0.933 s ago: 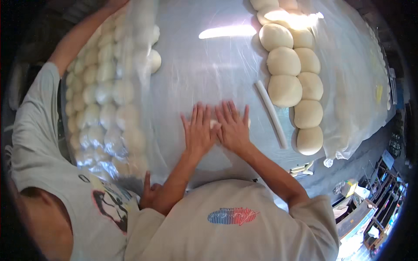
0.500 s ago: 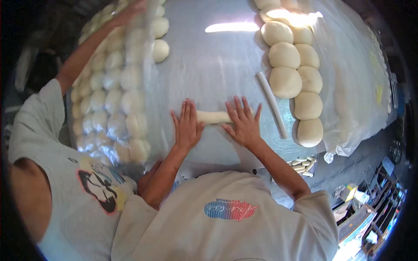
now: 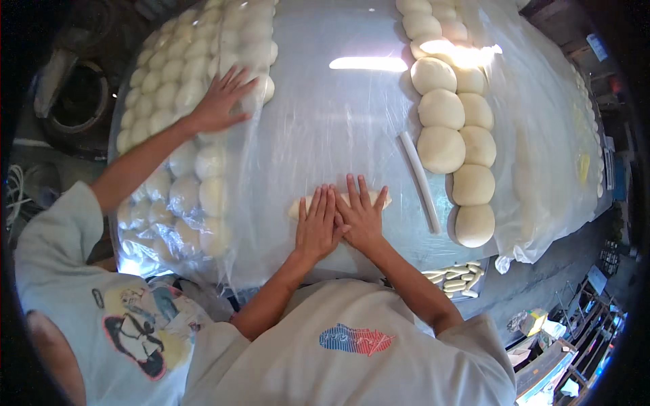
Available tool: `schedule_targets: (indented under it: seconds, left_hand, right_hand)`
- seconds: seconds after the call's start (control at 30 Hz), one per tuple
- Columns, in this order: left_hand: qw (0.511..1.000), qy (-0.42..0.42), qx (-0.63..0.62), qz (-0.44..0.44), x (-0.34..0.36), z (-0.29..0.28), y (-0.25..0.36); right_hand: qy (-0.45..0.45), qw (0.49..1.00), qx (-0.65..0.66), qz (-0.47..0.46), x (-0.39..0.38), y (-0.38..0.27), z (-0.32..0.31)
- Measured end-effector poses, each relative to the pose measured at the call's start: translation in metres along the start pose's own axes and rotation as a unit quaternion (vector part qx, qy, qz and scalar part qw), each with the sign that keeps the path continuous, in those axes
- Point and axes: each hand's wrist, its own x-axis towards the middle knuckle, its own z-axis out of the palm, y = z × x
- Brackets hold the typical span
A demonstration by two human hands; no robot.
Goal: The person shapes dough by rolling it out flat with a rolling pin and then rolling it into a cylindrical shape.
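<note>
A short roll of pale dough lies crosswise on the table near its front edge. My left hand presses on it with the fingers stretched out. Beside it, my right hand lies flat on the dough too, and the two hands touch, thumbs overlapping. Only the ends of the roll and a bit between the fingers show. To the right of my hands a slim white rolling pin rests on the table.
Plastic sheeting covers many dough balls at left, where a co-worker's hand is spread over it. Rows of round dough balls stand at right, beside more plastic sheeting. Finger-shaped dough pieces lie below the table's edge.
My hands have come together over the middle of the roll, which now looks shorter. The co-worker's arm has swung nearer, its hand now over the covered dough balls.
</note>
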Motion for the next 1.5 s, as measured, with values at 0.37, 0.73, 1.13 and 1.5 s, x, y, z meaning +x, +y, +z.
schedule_targets:
  seconds: [0.37, 0.73, 1.13, 1.5]
  left_hand:
    - [0.996, -0.006, 0.078, -0.048, 0.071, -0.022, -0.058]
    - [0.996, 0.058, 0.026, -0.054, 0.103, -0.031, -0.085]
    - [0.993, 0.069, -0.045, -0.082, 0.002, -0.064, 0.006]
    - [0.993, 0.091, 0.046, -0.056, 0.036, -0.013, -0.062]
  right_hand:
    - [-0.051, 0.997, -0.005, 0.053, 0.057, 0.024, -0.008]
    - [-0.039, 0.999, -0.012, 0.018, 0.103, 0.05, -0.006]
    - [-0.024, 0.999, 0.031, 0.032, 0.021, 0.021, -0.051]
    - [0.019, 0.999, 0.012, 0.035, 0.024, 0.06, -0.011]
